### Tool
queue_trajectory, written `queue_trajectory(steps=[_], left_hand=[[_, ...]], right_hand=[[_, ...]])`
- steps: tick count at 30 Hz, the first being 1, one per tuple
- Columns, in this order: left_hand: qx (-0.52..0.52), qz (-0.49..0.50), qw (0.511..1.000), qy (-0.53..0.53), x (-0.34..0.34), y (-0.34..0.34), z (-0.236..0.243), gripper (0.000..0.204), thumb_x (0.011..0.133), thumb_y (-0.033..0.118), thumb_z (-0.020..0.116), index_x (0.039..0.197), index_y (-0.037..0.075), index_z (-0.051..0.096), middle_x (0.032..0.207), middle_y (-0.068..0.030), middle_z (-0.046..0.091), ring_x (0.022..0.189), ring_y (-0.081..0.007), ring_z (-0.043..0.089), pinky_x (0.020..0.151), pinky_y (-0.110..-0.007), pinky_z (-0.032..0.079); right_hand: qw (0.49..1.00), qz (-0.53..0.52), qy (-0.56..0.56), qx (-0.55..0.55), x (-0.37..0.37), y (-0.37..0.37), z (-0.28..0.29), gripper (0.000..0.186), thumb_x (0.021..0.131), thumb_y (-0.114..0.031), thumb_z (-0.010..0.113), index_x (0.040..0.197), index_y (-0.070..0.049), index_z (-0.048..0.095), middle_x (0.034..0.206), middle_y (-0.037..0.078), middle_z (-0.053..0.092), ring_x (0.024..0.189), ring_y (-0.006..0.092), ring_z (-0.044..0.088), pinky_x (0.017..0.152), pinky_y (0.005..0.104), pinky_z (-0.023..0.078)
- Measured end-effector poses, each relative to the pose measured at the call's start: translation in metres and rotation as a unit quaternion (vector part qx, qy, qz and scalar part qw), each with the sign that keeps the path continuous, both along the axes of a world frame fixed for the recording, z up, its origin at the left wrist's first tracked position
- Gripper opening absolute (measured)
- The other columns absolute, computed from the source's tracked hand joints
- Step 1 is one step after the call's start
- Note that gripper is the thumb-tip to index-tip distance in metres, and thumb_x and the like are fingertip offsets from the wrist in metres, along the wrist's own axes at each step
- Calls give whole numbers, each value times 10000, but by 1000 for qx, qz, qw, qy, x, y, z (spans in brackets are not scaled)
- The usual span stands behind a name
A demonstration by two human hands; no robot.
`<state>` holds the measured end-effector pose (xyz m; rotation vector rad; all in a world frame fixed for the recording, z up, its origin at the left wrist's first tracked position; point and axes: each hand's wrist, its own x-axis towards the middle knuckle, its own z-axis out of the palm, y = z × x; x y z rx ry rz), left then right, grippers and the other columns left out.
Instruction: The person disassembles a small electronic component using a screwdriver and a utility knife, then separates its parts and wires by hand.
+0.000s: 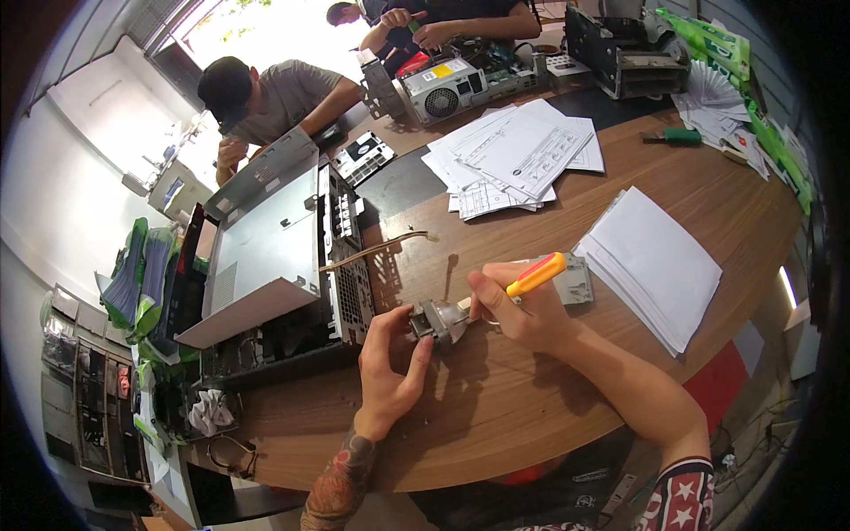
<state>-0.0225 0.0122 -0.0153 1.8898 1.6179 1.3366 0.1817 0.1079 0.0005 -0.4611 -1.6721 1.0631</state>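
My left hand [395, 372] grips a small grey metal part [437, 320], blocky at one end and flared at the other, just over the table. Its thumb and fingers press on the blocky end. My right hand [536, 317] is closed round a screwdriver with a yellow and red handle [538, 275], which sticks up and to the right out of the fist. The fist is close against the flared end; the screwdriver's tip is hidden, so I cannot tell what it touches. Just beyond my right hand lies a flat grey piece [575, 281], partly covered by it.
An opened computer case [266, 243] stands at the left, with a cable [381, 250] reaching from it. Loose printed sheets [522, 155] and a white paper stack [657, 265] lie to the right, near a green-handled tool [680, 136]. Other people work across the table beside a power supply [443, 96].
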Motion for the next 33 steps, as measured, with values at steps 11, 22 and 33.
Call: queue_trajectory(steps=[11,22,33], left_hand=[[-3,-3,998,63,4,-1,14,409,870,36,694,1256,-19,571,1144,-147,616,1059,-240,651,893,-339,547],[-25,-30,999,27,1,-5,11,415,876,1,653,1276,-30,546,1172,-133,603,1079,-215,638,900,-350,556],[7,-23,999,49,-3,-4,18,418,828,40,702,1223,-23,581,1069,-171,616,940,-280,681,811,-347,565]], right_hand=[[1000,9,-24,-18,1,-1,0,470,1072,-247,502,699,6,634,624,63,587,581,133,556,554,288,429],[998,-21,21,-53,5,7,-8,443,1055,-220,549,687,19,617,613,57,582,546,114,526,528,271,417],[993,-43,16,-110,9,2,8,477,1067,-295,530,709,1,638,624,13,568,584,86,512,557,245,406]])
